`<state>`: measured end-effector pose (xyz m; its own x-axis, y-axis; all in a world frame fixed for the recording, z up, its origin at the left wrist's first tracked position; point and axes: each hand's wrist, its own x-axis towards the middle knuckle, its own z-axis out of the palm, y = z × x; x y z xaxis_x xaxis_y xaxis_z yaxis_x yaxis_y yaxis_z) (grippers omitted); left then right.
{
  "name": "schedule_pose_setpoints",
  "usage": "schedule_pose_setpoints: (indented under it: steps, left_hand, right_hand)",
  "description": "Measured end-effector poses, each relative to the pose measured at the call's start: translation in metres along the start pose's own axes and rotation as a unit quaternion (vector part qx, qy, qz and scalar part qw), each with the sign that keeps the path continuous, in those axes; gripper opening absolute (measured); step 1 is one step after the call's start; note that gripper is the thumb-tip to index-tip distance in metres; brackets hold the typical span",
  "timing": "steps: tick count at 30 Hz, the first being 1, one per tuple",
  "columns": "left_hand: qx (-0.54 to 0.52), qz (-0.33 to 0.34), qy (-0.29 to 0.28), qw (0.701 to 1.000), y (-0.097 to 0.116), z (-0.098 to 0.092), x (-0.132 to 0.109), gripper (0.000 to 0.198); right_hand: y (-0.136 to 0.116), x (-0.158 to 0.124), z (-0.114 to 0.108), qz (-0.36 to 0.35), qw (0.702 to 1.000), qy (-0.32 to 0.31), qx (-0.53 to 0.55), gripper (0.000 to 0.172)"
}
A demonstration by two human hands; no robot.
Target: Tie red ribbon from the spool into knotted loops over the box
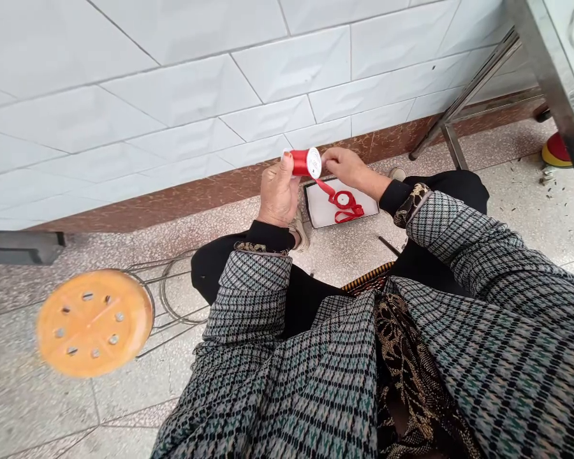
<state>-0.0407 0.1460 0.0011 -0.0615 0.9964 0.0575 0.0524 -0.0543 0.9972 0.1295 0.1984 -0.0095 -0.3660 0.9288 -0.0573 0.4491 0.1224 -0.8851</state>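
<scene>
Red spool (300, 163) in the left hand (278, 191), in front of the wall (291, 64)
Its white end carries a round label (314, 163), the print too small to read; the left hand grips the spool, the right hand (347, 169) is closed just beside the label, any thread in it impossible to tell; below, a white-lined tray (316, 215) on the floor (339, 250) holds a roll of red ribbon (343, 200).

From overhead, the head view looks forward and down toward a tiled wall (296, 67).
</scene>
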Motion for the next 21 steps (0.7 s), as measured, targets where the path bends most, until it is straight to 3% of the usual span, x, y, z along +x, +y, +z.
schedule_pose_setpoints:
  steps: [3, 6, 10, 12, 15, 18, 21]
  left_hand:
    - [0.03, 0.002, 0.036, 0.999, -0.001, -0.001, 0.005, 0.081]
    - [0.033, 0.005, 0.058, 0.998, 0.001, 0.001, 0.006, 0.083]
    - [0.029, -0.012, 0.08, 0.996, 0.005, 0.006, 0.007, 0.082]
    - [0.001, -0.018, 0.092, 0.996, 0.005, 0.004, 0.009, 0.079]
    - [-0.076, -0.012, 0.137, 0.988, -0.001, -0.012, 0.016, 0.074]
    - [-0.069, -0.032, 0.141, 0.987, -0.008, -0.04, 0.026, 0.087]
    - [-0.05, -0.06, 0.157, 0.984, -0.012, -0.067, 0.031, 0.097]
  right_hand:
    - [-0.003, -0.006, 0.005, -0.012, 0.998, 0.064, 0.01, 0.014]
    - [-0.009, -0.018, 0.021, -0.011, 0.998, 0.026, 0.047, 0.011]
    - [-0.012, -0.028, 0.041, 0.019, 0.999, 0.036, 0.009, 0.031]
    - [-0.013, -0.026, 0.043, 0.04, 0.999, 0.026, 0.012, 0.027]
    - [-0.017, -0.021, 0.036, 0.045, 0.998, -0.001, 0.053, 0.013]
    - [-0.026, -0.017, 0.022, 0.031, 0.993, -0.022, 0.114, 0.015]
    - [-0.033, -0.015, 0.002, 0.087, 0.959, -0.105, 0.25, 0.015]
